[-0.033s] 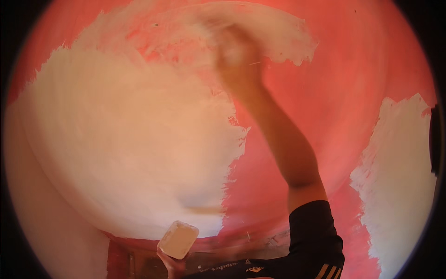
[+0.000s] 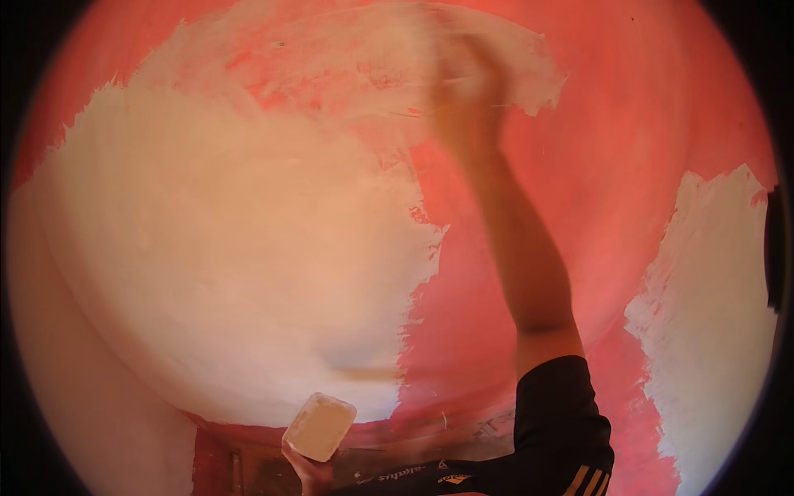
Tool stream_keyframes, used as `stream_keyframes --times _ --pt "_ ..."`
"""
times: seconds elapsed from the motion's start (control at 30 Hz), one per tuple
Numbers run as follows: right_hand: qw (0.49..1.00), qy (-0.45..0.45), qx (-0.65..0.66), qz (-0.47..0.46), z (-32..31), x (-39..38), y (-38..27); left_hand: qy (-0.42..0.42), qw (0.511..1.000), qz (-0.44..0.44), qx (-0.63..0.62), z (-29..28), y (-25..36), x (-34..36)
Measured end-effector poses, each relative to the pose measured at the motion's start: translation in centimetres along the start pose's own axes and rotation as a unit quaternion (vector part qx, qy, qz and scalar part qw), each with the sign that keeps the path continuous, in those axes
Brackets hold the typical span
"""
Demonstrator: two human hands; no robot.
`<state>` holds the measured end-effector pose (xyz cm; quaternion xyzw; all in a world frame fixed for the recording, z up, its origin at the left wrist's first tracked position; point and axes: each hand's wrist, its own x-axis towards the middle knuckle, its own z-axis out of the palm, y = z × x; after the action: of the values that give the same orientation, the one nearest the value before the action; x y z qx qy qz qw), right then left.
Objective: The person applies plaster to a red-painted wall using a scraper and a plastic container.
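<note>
At the bottom, my left hand (image 2: 308, 471) is closed round the lower edge of a small cream rectangular thing with rounded corners (image 2: 322, 426); whether it is a filled tub or a solid block I cannot tell. My right arm reaches far up to the red wall (image 2: 595, 165). There my right hand (image 2: 471, 91), smeared by motion, looks curled round something I cannot make out. It is over a thin, streaky cream coating (image 2: 347, 62) through which red shows. Below and left of it spreads a thicker, smooth cream coat (image 2: 231, 215) with a ragged right edge.
Another ragged cream patch (image 2: 711, 322) covers the wall at the right, beside a dark object (image 2: 774, 248) at the rim. A brownish surface (image 2: 273, 471) lies below the wall's lower edge. My black sleeve (image 2: 558, 405) fills part of the lower right.
My right hand has swept to the right along the thin upper coating, and the forearm has swung with it. My left hand and the cream rectangular thing have hardly moved.
</note>
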<state>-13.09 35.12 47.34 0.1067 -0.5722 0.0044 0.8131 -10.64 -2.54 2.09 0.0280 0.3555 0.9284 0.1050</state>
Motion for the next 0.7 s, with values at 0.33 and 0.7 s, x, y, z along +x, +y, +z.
stream_keyframes --times 0.33,0.7 --pt "0.966 -0.053 -0.174 -0.182 10.5 -7.3 -2.7 -0.073 0.989 0.103 0.074 -8.0 -3.1 6.2" --pt "0.930 0.095 -0.352 0.051 3.6 -2.1 7.6 -0.011 0.992 -0.094 0.087 -12.9 4.9 9.4"
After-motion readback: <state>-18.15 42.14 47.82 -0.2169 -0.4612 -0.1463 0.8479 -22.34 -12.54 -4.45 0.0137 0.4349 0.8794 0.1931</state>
